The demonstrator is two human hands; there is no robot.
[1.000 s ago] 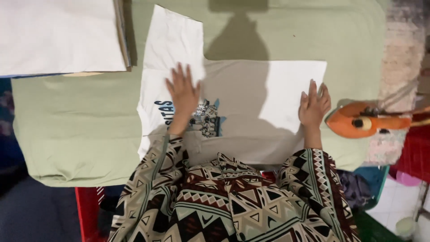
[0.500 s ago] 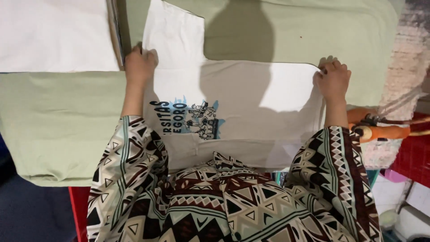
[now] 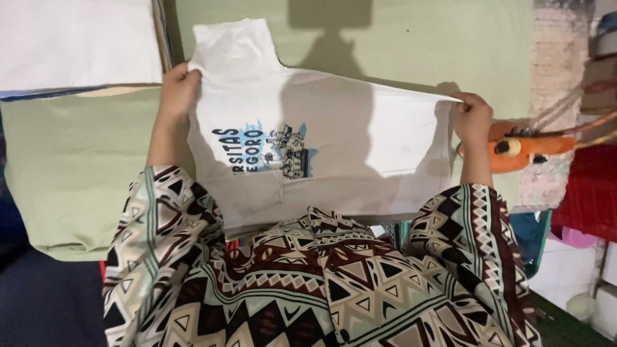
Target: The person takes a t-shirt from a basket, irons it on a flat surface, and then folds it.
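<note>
While gripped at both side edges: white T-shirt (image 3: 360, 138), printed side up, stretched across the middle of the frame over a pale green cloth (image 3: 77, 173).

Change from a half second ago: shirt raised off the green cloth and pulled taut between the hands; far edge now a straight line running from centre left to centre right; sleeve at upper centre standing up; both hands a little wider apart.

Change from a second ago: palms no longer pressed flat on the shirt; both now at its edges.

Left hand (image 3: 178, 91): upper left of centre, fingers curled shut on the shirt edge just below the sleeve, forearm rising from a patterned sleeve (image 3: 160, 225).

Right hand (image 3: 473, 117): centre right, fingers closed, pinching the opposite shirt edge, wrist bent, forearm upright.

Shirt position: centre of frame, near edge hanging down to the patterned garment at the bottom, blue and dark print left of centre.

Count: two hands, one T-shirt, one green cloth, one white sheet (image 3: 77, 42) at upper left, one orange object (image 3: 514, 154) just behind the right hand, one red crate (image 3: 588, 193) at the right edge.
</note>
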